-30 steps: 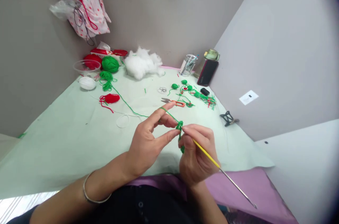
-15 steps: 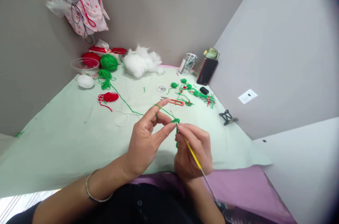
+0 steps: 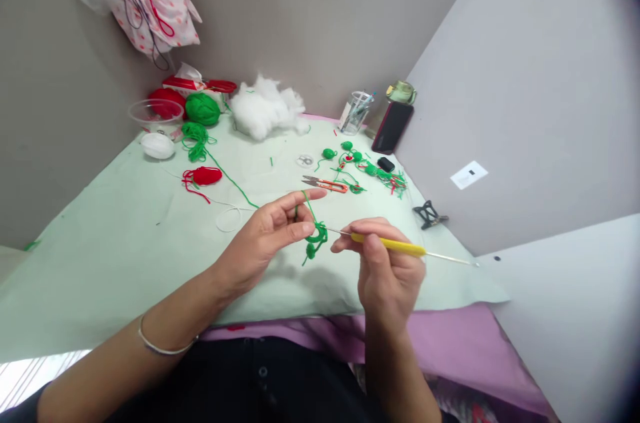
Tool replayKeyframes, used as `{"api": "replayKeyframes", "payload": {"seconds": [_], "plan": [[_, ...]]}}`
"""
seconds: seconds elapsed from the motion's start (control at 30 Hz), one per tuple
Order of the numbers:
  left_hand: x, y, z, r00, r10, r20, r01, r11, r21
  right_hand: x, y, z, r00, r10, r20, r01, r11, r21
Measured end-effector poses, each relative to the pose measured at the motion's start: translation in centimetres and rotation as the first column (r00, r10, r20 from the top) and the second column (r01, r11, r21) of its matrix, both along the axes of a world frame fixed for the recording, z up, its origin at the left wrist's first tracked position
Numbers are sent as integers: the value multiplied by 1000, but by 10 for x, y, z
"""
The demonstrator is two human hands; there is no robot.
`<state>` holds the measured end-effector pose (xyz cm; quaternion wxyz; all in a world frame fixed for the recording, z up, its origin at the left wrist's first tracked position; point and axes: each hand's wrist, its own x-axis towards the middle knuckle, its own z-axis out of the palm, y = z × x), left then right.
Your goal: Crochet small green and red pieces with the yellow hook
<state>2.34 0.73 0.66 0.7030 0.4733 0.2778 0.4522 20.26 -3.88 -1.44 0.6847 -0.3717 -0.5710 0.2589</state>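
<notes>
My left hand [image 3: 267, 236] pinches a small green crochet piece [image 3: 317, 234] between thumb and fingers, a loop and a little knob dangling below. Green yarn [image 3: 235, 184] runs from a loose bundle on the table to this hand and passes over its raised index finger. My right hand [image 3: 387, 263] is closed round the yellow handle of a crochet hook [image 3: 390, 244]. The hook lies nearly level, its thin tip at the green piece; whether a loop is on it is too small to tell. Just beyond the fingers lie orange thread snips [image 3: 330, 186].
White stuffing [image 3: 265, 110], a green yarn ball [image 3: 203, 108] and a plastic tub [image 3: 155, 118] stand at the back left. Small green crocheted pieces [image 3: 357, 158] lie right of centre. A phone [image 3: 393, 127] leans by a pen cup [image 3: 355, 113]. A black stand [image 3: 429, 214] sits at right.
My right hand has moved right, away from my left, and the hook has swung from steep to nearly level. The green piece now shows more openly below my left fingertips. The view shifted slightly.
</notes>
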Motion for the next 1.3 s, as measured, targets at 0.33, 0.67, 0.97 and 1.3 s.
{"api": "replayKeyframes", "payload": {"seconds": [0.33, 0.67, 0.97, 1.3], "plan": [[7, -9, -2, 999, -29, -45, 33, 994, 107, -4, 8, -5, 1000, 20, -9, -20, 1000, 5], [19, -10, -2, 995, 73, 68, -70, 996, -51, -13, 1, -10, 924, -256, 284, 207, 959, 191], [12, -6, -3, 988, -96, 121, 124, 958, -258, -13, 0, -11, 941, -219, 257, 158, 958, 239], [-2, 1, -2, 988, -149, -45, 144, 984, -102, 9, 1, -2, 998, 25, -49, -26, 999, -27]]}}
